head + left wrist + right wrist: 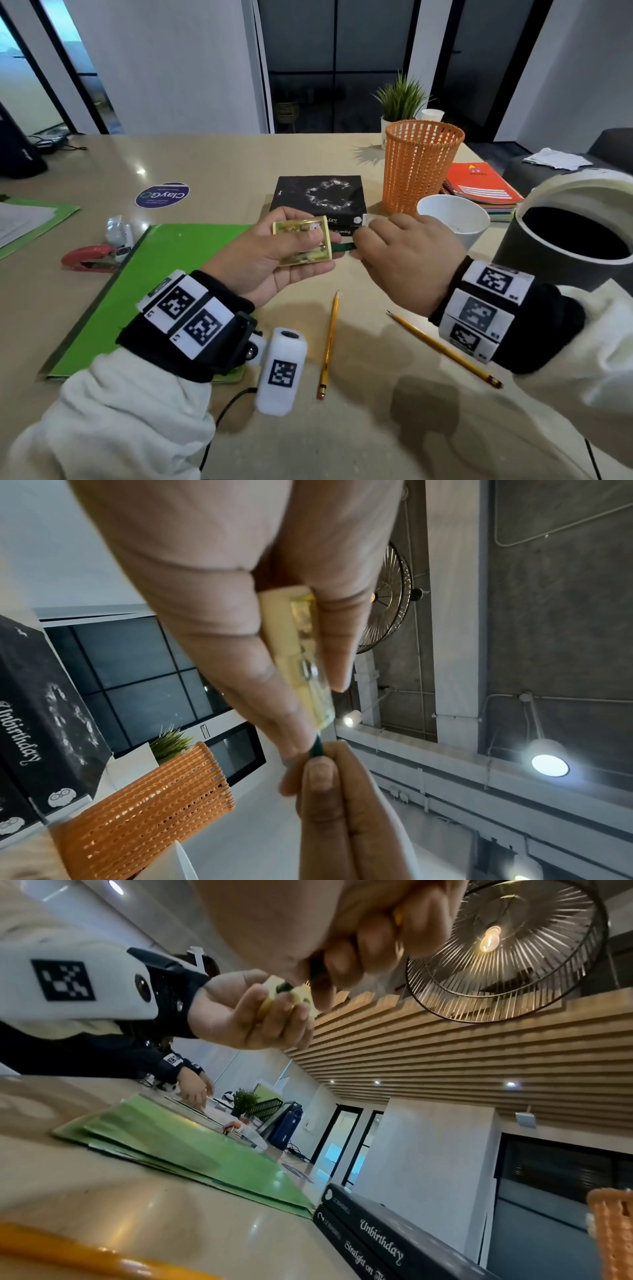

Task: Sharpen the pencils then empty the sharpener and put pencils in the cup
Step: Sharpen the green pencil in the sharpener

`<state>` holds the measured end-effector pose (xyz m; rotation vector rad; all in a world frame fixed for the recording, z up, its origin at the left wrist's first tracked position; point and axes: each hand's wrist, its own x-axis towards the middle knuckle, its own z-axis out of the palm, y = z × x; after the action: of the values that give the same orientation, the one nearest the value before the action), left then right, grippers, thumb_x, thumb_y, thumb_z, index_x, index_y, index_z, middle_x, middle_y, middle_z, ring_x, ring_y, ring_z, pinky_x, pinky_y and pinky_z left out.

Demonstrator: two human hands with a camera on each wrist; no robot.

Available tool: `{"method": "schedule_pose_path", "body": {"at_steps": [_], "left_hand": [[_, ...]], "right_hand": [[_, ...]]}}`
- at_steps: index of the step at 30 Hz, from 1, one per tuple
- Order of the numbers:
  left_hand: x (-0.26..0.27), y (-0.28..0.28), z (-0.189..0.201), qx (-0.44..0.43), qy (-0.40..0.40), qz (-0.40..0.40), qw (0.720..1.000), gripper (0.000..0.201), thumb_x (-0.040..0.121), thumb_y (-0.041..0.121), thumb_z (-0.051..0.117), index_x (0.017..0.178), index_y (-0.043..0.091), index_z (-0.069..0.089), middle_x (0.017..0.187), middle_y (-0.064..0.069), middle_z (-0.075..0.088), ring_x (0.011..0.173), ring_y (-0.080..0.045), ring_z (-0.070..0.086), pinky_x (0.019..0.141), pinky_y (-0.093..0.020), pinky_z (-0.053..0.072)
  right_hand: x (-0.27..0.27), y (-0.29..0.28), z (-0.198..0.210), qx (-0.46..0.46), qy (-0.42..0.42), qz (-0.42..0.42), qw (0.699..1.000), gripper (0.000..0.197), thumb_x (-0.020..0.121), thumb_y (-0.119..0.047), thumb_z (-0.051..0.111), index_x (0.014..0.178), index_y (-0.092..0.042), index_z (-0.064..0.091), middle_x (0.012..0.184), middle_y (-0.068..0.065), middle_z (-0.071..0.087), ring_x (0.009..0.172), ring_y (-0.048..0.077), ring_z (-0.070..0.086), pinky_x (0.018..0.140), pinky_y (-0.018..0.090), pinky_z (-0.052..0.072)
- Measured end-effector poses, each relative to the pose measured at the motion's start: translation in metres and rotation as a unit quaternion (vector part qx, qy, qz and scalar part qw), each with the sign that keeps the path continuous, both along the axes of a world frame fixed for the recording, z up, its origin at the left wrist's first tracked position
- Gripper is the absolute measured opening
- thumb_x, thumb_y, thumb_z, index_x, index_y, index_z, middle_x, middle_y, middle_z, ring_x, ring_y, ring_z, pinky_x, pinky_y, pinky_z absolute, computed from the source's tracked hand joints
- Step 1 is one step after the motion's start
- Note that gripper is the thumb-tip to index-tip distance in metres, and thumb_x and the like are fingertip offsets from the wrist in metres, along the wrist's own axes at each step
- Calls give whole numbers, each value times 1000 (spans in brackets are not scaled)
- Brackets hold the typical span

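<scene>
Head view shows the left hand [274,253] curled round a yellow sharpener [303,245], held above the surface [376,428]. Right hand [407,253] pinches a green pencil [344,247], its tip apparently inside the sharpener; two yellow pencils [329,346] lie nearer, the white cup [452,219] right.

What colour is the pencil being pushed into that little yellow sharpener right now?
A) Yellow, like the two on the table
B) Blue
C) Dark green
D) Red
C: the right hand grips a dark green pencil whose tip goes into the yellow sharpener held by the left hand; the two yellow pencils lie untouched on the table.
</scene>
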<state>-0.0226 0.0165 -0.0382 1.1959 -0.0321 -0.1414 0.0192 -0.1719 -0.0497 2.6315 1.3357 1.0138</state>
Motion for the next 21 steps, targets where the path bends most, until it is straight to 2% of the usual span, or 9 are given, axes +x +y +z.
{"method": "schedule_pose_path", "body": {"at_steps": [4, 9, 11, 13, 15, 17, 19, 20, 21], "left_hand": [[-3, -1, 2, 20, -15, -27, 999, 32, 65, 7, 61, 94, 8, 46, 88, -14, 72, 81, -23, 70, 64, -29, 58], [-7, -8, -1, 60, -37, -29, 997, 33, 64, 4, 63, 89, 10, 43, 92, -17, 69, 77, -18, 70, 62, -30, 58], [-8, -9, -5, 97, -52, -33, 993, 37, 63, 2, 69, 89, 11, 43, 94, -18, 68, 79, -18, 69, 64, -32, 58], [-8, -6, -11, 141, -73, -45, 986, 43, 64, 5, 80, 88, 16, 46, 93, -16, 70, 84, -23, 69, 69, -38, 58], [-10, -5, -12, 197, -96, -54, 974, 38, 60, 17, 80, 83, 24, 50, 97, -14, 71, 91, -30, 68, 75, -45, 57], [-12, -4, -11, 251, -119, -57, 959, 36, 60, 21, 80, 79, 31, 51, 98, -12, 71, 92, -30, 68, 77, -44, 57], [-11, -2, -9, 278, -134, -62, 949, 36, 61, 21, 80, 79, 33, 51, 98, -10, 71, 90, -27, 69, 76, -41, 57], [-9, -2, -8, 266, -130, -62, 953, 36, 61, 20, 79, 81, 31, 51, 98, -12, 71, 89, -25, 69, 74, -40, 57], [-8, -2, -8, 236, -116, -57, 963, 36, 62, 17, 79, 83, 27, 52, 98, -15, 70, 89, -24, 69, 72, -39, 57]], "right_hand": [[-4, -5, 4, 14, 34, 34, 999, 34, 91, -33, 35, 70, -11, 50, 49, 1, 52, 37, 25, 50, 39, 21, 29], [-5, -9, -6, 53, 61, 51, 995, 46, 96, -39, 21, 67, -14, 47, 43, -1, 45, 33, 25, 46, 41, 19, 24], [-6, -11, -13, 51, 102, 56, 992, 47, 96, -41, 19, 66, -16, 45, 42, -2, 45, 32, 24, 45, 40, 19, 24], [-8, -13, -23, 61, 150, 57, 985, 45, 95, -47, 19, 65, -21, 42, 42, -2, 47, 34, 24, 47, 37, 20, 25], [-11, -11, -28, 60, 204, 36, 976, 44, 89, -55, 20, 64, -25, 38, 47, -4, 47, 42, 23, 51, 39, 24, 29], [-13, -9, -26, 52, 325, 7, 944, 42, 86, -58, 19, 66, -28, 39, 53, -7, 44, 53, 18, 49, 50, 29, 35], [-12, -7, -20, 57, 400, 0, 915, 36, 94, -49, 29, 72, -24, 44, 56, -7, 44, 56, 13, 45, 56, 29, 34], [-10, -6, -17, 53, 398, 1, 916, 35, 96, -45, 30, 73, -22, 45, 56, -7, 44, 56, 13, 45, 55, 29, 33], [-11, -3, -14, 46, 359, -3, 932, 36, 96, -45, 28, 73, -21, 43, 55, -7, 43, 56, 17, 46, 53, 30, 33]]}}
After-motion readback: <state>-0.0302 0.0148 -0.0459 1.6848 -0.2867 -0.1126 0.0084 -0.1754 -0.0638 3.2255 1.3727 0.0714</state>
